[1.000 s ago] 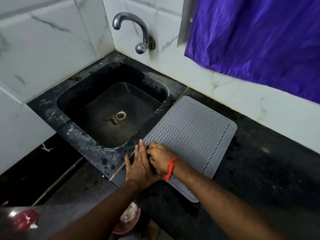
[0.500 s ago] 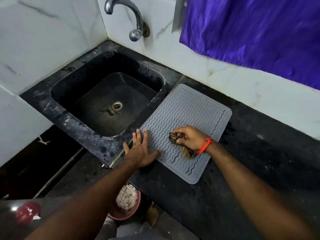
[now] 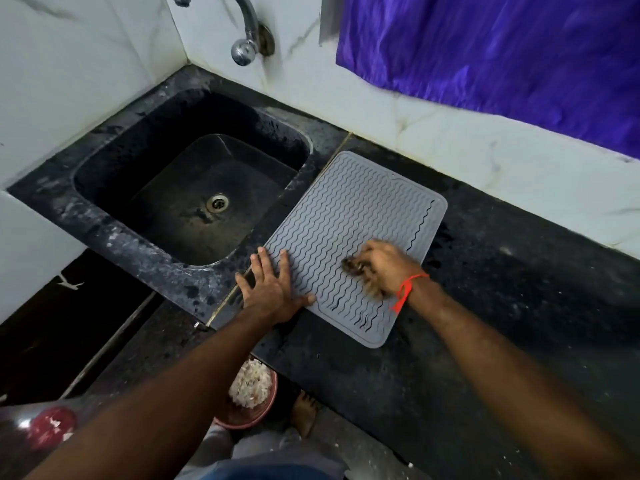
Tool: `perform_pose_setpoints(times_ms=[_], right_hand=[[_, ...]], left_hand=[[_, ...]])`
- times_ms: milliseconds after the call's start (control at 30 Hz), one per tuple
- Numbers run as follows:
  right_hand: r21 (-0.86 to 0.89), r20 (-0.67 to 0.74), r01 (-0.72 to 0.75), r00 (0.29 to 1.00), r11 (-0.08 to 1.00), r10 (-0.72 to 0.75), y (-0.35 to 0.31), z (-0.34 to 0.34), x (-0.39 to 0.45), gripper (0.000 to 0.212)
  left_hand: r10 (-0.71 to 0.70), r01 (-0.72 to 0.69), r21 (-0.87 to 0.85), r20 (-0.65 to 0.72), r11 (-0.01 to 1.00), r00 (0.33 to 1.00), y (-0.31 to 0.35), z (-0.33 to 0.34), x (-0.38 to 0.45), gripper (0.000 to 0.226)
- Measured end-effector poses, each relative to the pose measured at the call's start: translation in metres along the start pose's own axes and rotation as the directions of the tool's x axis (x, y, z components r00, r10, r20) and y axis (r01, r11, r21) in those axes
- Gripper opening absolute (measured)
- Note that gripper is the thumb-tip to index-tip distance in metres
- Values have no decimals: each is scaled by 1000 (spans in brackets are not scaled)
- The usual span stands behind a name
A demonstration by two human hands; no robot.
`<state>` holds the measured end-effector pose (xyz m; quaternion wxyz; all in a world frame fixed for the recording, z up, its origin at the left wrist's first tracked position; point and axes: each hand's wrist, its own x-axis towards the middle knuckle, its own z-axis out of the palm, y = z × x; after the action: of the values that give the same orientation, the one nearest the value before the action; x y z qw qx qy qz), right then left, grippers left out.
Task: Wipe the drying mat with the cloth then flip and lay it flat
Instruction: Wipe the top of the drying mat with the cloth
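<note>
A grey drying mat [image 3: 349,216] with wavy ridges lies flat on the black counter, just right of the sink. My left hand [image 3: 273,289] lies flat with straight fingers on the mat's near left corner and the counter beside it. My right hand [image 3: 384,265], with a red thread at the wrist, grips a small dark bunched cloth [image 3: 356,268] and presses it on the mat's near right part. The hand and cloth are blurred by motion, and most of the cloth is hidden in the fist.
A black stone sink [image 3: 194,199] with a metal drain sits left of the mat, under a chrome tap [image 3: 247,36]. The black counter [image 3: 502,306] runs to the right. A purple curtain [image 3: 502,53] hangs on the back wall. A pink bowl [image 3: 251,400] stands on the floor below.
My right hand with the cloth has moved from the mat's near left corner out across its near right part. My left hand has stayed on the near left corner.
</note>
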<state>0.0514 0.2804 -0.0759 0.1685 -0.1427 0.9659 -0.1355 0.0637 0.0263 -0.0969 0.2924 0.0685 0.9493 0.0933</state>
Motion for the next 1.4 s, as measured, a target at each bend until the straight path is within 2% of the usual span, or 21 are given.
perform_pose_setpoints(times_ms=[67, 133, 267, 367, 433, 500, 567, 667, 733, 867, 933, 1000, 1067, 1133, 1200, 1233, 1267, 1300, 1333, 1400], right_hand=[[37, -83, -146, 985, 989, 148, 27, -12, 7, 24], [-29, -155, -225, 964, 974, 218, 31, -13, 10, 29], [40, -173, -93, 980, 995, 99, -26, 15, -9, 24], [57, -155, 62, 987, 996, -52, -76, 47, -33, 21], [136, -66, 125, 991, 983, -117, -90, 54, -46, 22], [196, 31, 117, 992, 974, -125, -84, 46, -48, 24], [199, 1, 62, 998, 978, -64, -68, 34, -43, 24], [232, -143, -71, 984, 970, 106, -48, 22, -30, 26], [204, -161, -109, 977, 973, 143, -49, 25, -22, 26], [109, -91, -45, 994, 993, 55, -68, 44, -28, 25], [93, 20, 34, 999, 995, -36, -76, 45, -32, 23], [154, 175, 49, 982, 987, -76, -75, 38, -34, 23], [323, 216, -24, 975, 946, -49, -66, 31, -37, 23], [556, 90, -142, 990, 819, 110, -52, 24, -38, 22], [741, -47, -189, 942, 644, 331, -39, 15, -36, 21], [779, -90, -191, 909, 597, 408, -34, 12, -33, 21], [768, -135, -186, 888, 613, 439, -29, 9, -30, 21], [709, -179, -180, 890, 682, 420, -26, 6, -27, 22], [611, -193, -167, 917, 773, 351, -26, 4, -26, 25], [416, -99, -78, 986, 906, 131, -33, 8, -26, 37]], left_hand=[[0, 0, 2, 6, 1000, 1000, 0, -1, -1, 116], [-2, 2, 6, 2, 1000, 1000, 0, 0, -2, 116], [3, -3, -4, 0, 1000, 1000, 0, 2, 0, 115], [3, -3, 8, 3, 1000, 1000, 0, 3, 1, 114], [7, -7, 5, 9, 1000, 1000, -1, 4, -1, 113], [13, -13, 0, 11, 1000, 1000, -2, 4, -1, 112], [18, -18, -8, 12, 1000, 1000, -2, 2, -1, 113], [16, -16, -27, 21, 999, 1000, -2, 1, -2, 114], [13, -12, -37, 25, 999, 1000, -2, 1, -2, 114], [7, -7, -12, 31, 1000, 999, -1, 3, -3, 113], [5, -5, -6, 32, 1000, 999, -1, 3, -3, 112], [1, -1, -7, 33, 1000, 999, -1, 4, -4, 112], [-5, 5, -20, 31, 1000, 1000, 0, 4, -3, 113], [13, -12, -27, 24, 1000, 1000, 3, 4, -1, 117], [59, -58, -27, 36, 998, 998, 11, 6, 0, 127], [76, -74, -35, 53, 997, 996, 16, 9, -1, 134], [81, -78, -44, 71, 996, 994, 20, 12, -1, 140], [78, -75, -43, 82, 996, 994, 24, 16, -2, 146], [69, -67, -29, 84, 997, 994, 26, 19, -2, 149], [50, -51, 2, 80, 999, 996, 30, 22, -2, 151]])
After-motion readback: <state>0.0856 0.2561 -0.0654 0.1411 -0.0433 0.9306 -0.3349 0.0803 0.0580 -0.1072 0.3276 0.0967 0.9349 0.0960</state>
